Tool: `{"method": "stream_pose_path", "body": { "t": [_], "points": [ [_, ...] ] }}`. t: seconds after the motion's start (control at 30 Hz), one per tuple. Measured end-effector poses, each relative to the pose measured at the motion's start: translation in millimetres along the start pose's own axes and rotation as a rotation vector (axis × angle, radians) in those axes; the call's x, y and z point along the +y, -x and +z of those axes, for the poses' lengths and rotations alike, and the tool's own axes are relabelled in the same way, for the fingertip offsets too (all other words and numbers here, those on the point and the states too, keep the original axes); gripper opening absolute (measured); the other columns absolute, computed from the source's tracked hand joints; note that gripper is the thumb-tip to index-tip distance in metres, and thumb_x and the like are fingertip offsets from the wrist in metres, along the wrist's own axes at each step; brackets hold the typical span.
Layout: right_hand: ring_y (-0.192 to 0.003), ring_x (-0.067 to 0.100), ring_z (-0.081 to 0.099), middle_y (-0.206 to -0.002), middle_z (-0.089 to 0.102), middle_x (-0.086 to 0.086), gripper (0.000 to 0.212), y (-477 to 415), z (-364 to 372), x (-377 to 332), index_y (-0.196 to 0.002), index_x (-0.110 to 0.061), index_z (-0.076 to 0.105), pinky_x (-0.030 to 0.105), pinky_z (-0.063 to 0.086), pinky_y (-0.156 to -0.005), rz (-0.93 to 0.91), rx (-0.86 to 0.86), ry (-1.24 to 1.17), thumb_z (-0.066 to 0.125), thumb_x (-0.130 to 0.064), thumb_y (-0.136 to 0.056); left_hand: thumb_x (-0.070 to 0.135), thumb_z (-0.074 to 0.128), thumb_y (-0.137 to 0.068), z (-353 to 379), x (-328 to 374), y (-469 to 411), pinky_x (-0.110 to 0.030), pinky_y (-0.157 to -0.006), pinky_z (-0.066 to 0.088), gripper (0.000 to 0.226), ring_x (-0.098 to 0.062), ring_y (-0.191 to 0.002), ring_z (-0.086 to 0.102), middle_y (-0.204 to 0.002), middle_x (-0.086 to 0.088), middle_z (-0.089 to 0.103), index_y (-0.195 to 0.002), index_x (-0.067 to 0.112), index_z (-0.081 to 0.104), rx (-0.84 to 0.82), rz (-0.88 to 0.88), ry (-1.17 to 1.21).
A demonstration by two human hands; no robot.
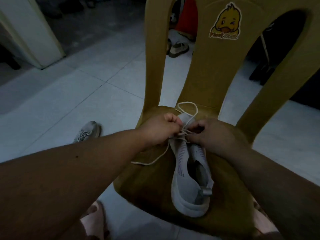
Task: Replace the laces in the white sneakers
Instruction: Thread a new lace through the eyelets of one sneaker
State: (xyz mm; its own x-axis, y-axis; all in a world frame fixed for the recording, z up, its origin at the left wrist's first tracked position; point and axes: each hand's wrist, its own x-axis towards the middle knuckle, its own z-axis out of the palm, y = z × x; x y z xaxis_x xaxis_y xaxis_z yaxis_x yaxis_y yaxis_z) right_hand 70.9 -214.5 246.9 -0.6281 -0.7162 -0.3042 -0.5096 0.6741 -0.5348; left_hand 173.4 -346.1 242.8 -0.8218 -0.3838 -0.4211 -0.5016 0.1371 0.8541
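On the pale tiled floor (69, 94) stands a tan plastic chair (213, 70), its tall back facing the person who leans over the seat with both bare arms stretched forward. To the far left a white cabinet (29, 32) rises from the tiles. On the seat lies a white sneaker (183, 179), heel and pull tab toward the person, toe pointing at the chair back, its opening gaping wide. Both hands meet over the front of the shoe. The left hand (159, 130) has its fingers curled tight and pinches the lace (155, 161) at the eyelets. The right hand (213, 134), just beside it, has its fingers curled round the same cord from the other side. The cream lace crosses between the two hands; one loop arcs past the toe toward the chair back, and a free end trails off to the left across the seat to its edge. A second sneaker (86, 131) — already laced — sits on the floor left of the chair, well apart from the first. A duck sticker (226, 21) marks the top of the backrest, and through the gap in the back a pair of sandals (178, 48) shows on the floor beyond.
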Motion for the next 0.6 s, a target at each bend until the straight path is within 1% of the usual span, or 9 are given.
{"method": "stream_pose_path", "body": {
  "t": [0.07,0.1,0.17,0.2,0.27,0.33,0.43,0.53,0.6],
  "points": [
    [-0.07,-0.004,0.051,-0.08,0.056,-0.017,0.017,-1,4,0,-0.086,-0.033,0.059,0.016,0.035,-0.053,-0.012,0.057,-0.036,0.074,-0.032,-0.079,0.034,0.068,-0.083,1,-4,2,-0.019,-0.051,0.037,0.014,0.001,-0.057,0.052,-0.077,0.009,0.062,-0.092,0.023,0.065,-0.03,0.039,-0.185],
    [-0.069,-0.002,0.051,-0.079,0.057,-0.015,0.017,-1,7,0,-0.081,-0.033,0.057,0.016,0.036,-0.053,-0.028,0.081,-0.023,0.074,-0.03,-0.078,0.038,0.07,-0.081,2,-7,2,-0.019,-0.054,0.038,0.017,0.001,-0.062,0.054,-0.077,0.012,0.063,-0.091,0.025,0.065,-0.035,0.061,-0.26],
    [-0.067,-0.002,0.051,-0.079,0.059,-0.012,0.014,-2,8,-1,-0.077,-0.032,0.059,0.016,0.035,-0.052,-0.049,0.079,0.034,0.073,-0.027,-0.078,0.036,0.069,-0.083,4,-8,2,-0.016,-0.05,0.036,0.013,0.006,-0.052,0.051,-0.07,0.012,0.059,-0.085,0.024,0.064,-0.02,0.111,-0.331],
    [-0.066,-0.002,0.05,-0.077,0.058,-0.014,0.012,-3,8,-1,-0.078,-0.031,0.061,0.016,0.034,-0.052,-0.045,0.066,0.055,0.072,-0.027,-0.078,0.035,0.067,-0.085,4,-8,2,-0.014,-0.046,0.035,0.012,0.007,-0.046,0.048,-0.067,0.012,0.058,-0.084,0.023,0.064,-0.016,0.123,-0.326],
    [-0.067,-0.002,0.05,-0.075,0.055,-0.017,0.009,-3,6,0,-0.08,-0.032,0.063,0.016,0.035,-0.053,-0.027,0.046,0.059,0.071,-0.028,-0.08,0.033,0.065,-0.087,4,-8,2,-0.009,-0.042,0.033,0.012,0.008,-0.042,0.046,-0.067,0.011,0.057,-0.082,0.022,0.063,0.001,0.137,-0.282],
    [-0.071,0.003,0.054,-0.077,0.057,-0.015,0.008,-3,7,1,-0.08,-0.033,0.063,0.017,0.038,-0.055,-0.031,0.043,0.064,0.07,-0.029,-0.081,0.033,0.066,-0.086,4,-9,2,-0.012,-0.046,0.036,0.011,0.007,-0.049,0.049,-0.07,0.011,0.059,-0.082,0.024,0.062,0.03,0.129,-0.219],
    [-0.071,0.003,0.054,-0.077,0.057,-0.015,0.008,-2,7,2,-0.077,-0.033,0.062,0.018,0.037,-0.054,-0.048,0.054,0.075,0.069,-0.032,-0.081,0.039,0.069,-0.083,7,-9,2,-0.019,-0.057,0.041,0.018,0.0,-0.07,0.057,-0.083,0.012,0.063,-0.095,0.027,0.062,0.061,0.097,-0.233],
    [-0.069,0.001,0.053,-0.076,0.058,-0.014,0.01,-1,6,2,-0.076,-0.033,0.062,0.02,0.035,-0.053,-0.046,0.048,0.038,0.068,-0.029,-0.082,0.037,0.063,-0.088,10,-4,1,-0.022,-0.055,0.04,0.012,-0.004,-0.068,0.056,-0.08,0.01,0.062,-0.092,0.025,0.065,0.11,0.131,-0.307],
    [-0.07,0.003,0.055,-0.078,0.061,-0.011,0.01,0,6,4,-0.076,-0.032,0.062,0.02,0.035,-0.052,-0.038,0.035,0.021,0.067,-0.029,-0.083,0.033,0.058,-0.091,11,-1,0,-0.024,-0.058,0.041,0.014,-0.009,-0.072,0.056,-0.082,0.006,0.062,-0.092,0.021,0.065,0.084,0.067,-0.236]
  ]
}}
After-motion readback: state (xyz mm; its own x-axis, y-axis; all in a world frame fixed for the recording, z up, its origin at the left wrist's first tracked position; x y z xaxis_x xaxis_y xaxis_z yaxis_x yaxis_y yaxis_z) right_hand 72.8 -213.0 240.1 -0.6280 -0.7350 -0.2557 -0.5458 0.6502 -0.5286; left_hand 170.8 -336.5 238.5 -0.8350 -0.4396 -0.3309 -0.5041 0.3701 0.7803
